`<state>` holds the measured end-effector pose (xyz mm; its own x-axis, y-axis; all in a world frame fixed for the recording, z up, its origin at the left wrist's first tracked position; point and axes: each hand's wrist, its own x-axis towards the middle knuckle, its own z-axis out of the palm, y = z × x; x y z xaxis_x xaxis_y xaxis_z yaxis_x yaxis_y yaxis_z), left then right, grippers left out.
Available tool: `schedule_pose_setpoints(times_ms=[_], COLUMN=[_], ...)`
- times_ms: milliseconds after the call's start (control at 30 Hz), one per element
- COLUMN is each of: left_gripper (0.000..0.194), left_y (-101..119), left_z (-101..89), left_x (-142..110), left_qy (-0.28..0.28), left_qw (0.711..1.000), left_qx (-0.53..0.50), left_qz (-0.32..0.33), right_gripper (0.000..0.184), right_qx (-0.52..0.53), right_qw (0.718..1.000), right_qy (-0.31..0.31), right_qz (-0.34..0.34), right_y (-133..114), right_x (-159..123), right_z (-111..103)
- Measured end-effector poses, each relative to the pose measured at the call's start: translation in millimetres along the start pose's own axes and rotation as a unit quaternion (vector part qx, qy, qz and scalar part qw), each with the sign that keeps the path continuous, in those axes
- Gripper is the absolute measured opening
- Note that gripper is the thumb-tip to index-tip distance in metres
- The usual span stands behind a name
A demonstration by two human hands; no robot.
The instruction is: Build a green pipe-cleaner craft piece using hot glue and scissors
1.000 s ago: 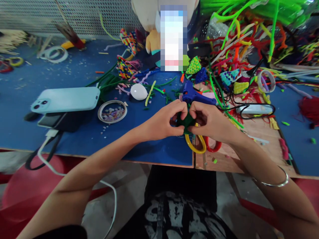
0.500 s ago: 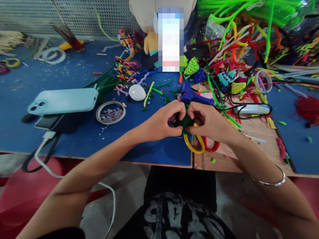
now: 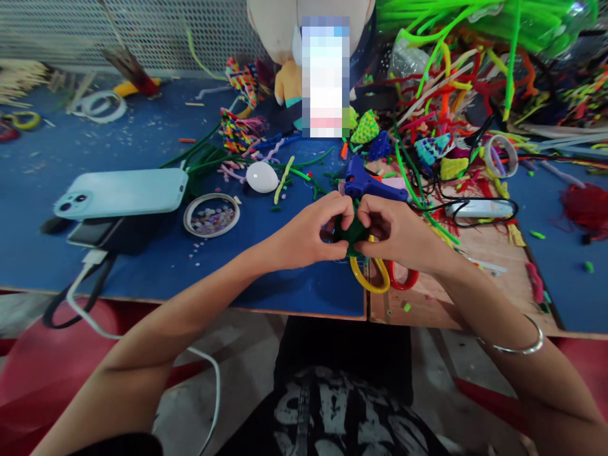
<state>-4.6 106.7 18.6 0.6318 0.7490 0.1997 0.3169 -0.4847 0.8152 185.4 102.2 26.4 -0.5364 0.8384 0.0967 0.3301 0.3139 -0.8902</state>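
Between my two hands is a dark green fuzzy piece (image 3: 352,235), which looks like shaped pipe cleaner; its full form is hidden by the fingers. My left hand (image 3: 317,231) grips its left side with fingers and thumb curled. On the opposite side my right hand (image 3: 399,233) pinches it in the same way. Just beyond the hands lies a blue glue gun (image 3: 375,183). Under and beside the right hand are scissors with one yellow handle (image 3: 373,278) and one red handle (image 3: 403,278).
A light blue phone (image 3: 123,192) rests on a dark block at left, its white cable hanging off the table edge. Near it are a round dish of beads (image 3: 211,215) and a white egg-shaped object (image 3: 262,177). Colourful pipe cleaners (image 3: 456,82) pile up at back right.
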Motion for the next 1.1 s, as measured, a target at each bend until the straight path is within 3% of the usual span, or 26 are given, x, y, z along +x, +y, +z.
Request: schedule_pose_setpoints(times_ms=[1100], left_gripper=[0.021], left_y=[-0.8], left_z=[0.2], left_x=[-0.6], left_qy=[0.005], left_qw=[1.000], left_qx=[0.008], left_qz=[0.006], right_gripper=[0.027], right_qx=[0.001], right_qw=[1.000], right_qy=[-0.001], right_qz=[0.007], right_y=[-0.1], right_x=[-0.6], right_z=[-0.3])
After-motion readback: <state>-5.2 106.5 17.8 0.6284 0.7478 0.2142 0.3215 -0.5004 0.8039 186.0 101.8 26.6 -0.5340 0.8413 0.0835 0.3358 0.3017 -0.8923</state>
